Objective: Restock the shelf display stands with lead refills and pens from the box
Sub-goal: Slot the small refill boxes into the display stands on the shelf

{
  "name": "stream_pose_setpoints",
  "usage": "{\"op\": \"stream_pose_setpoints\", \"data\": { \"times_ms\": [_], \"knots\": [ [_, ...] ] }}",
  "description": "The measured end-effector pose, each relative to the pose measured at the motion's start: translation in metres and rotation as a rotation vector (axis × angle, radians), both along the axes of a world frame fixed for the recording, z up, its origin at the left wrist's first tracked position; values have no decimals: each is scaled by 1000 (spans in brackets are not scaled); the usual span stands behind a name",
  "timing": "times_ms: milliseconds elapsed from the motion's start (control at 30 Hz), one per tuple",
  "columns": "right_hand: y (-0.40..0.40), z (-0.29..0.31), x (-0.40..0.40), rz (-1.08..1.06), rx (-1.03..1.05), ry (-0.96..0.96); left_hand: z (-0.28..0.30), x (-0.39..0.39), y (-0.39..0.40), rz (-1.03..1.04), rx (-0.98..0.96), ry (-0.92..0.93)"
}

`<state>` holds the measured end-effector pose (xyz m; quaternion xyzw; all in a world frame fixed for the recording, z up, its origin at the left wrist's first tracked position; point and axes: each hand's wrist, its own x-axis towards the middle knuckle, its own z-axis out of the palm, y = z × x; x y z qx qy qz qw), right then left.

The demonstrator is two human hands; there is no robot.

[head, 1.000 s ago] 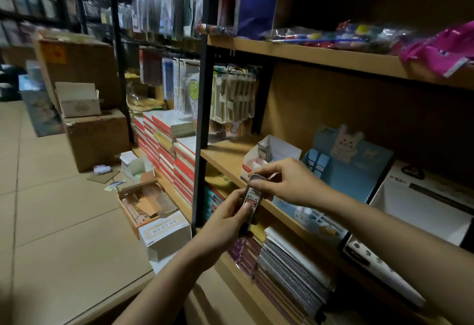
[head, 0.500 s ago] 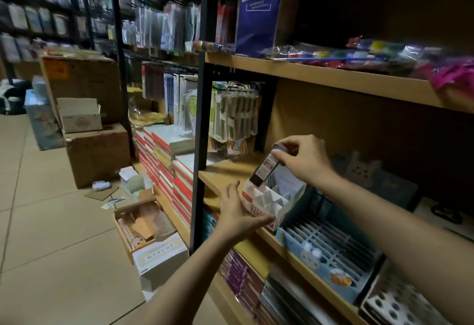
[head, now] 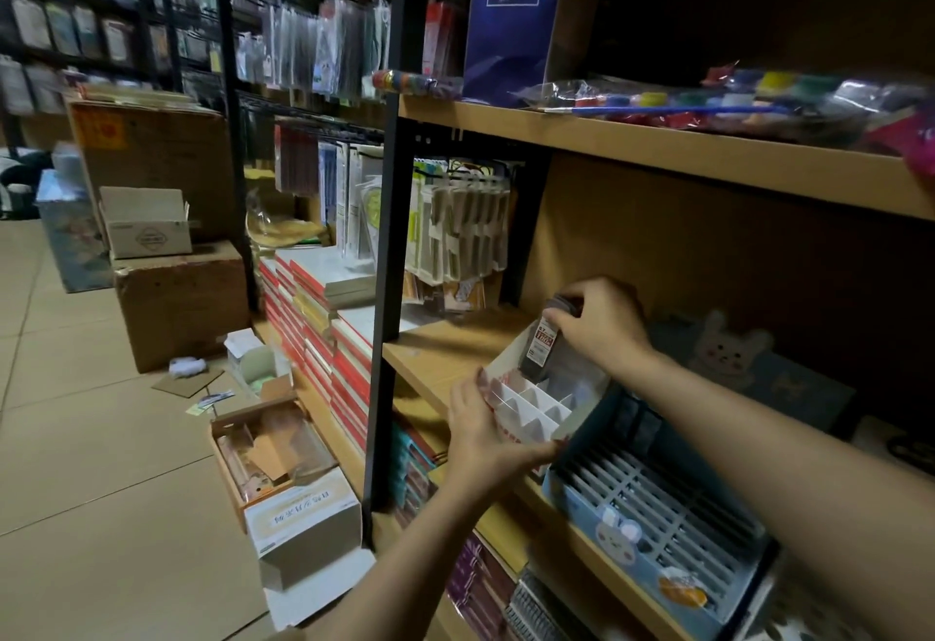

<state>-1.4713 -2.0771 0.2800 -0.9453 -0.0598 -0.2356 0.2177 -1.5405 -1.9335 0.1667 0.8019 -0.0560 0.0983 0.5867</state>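
Observation:
A white and red display stand (head: 526, 405) with divided slots sits on the wooden shelf (head: 445, 352). My left hand (head: 480, 438) grips its front edge. My right hand (head: 602, 321) pinches the top of a dark lead refill case (head: 544, 347) with a red and white label. The case is tilted, and its lower end is down inside a back slot of the stand. To the right stands a blue rabbit-print display stand (head: 652, 534) with rows of slots that look bare.
On the floor at the left lie an open brown box (head: 263, 448), a white box (head: 303, 529) and larger cartons (head: 177, 296). Stacked notebooks (head: 324, 316) fill the lower shelves. A black upright post (head: 387, 256) stands left of the shelf. Paint sets lie on the upper shelf (head: 708, 154).
My right hand has carried the refill case from in front of the shelf down into the white stand. My left hand let go of the case and took hold of the stand's front.

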Motion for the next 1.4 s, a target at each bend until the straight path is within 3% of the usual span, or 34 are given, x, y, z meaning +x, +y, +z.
{"op": "stream_pose_setpoints", "data": {
  "times_ms": [367,667,1300,1400],
  "knots": [
    [12,-24,-6,45,-5,44,-2,2,-1,11,-6,8],
    [8,-22,-4,52,-163,104,-3,4,0,3,-3,17],
    [18,-9,3,-67,-8,180,9,0,1,-10,-28,64],
    [20,-14,-6,-9,-70,123,9,-1,1,-9,-43,80]
  ]
}}
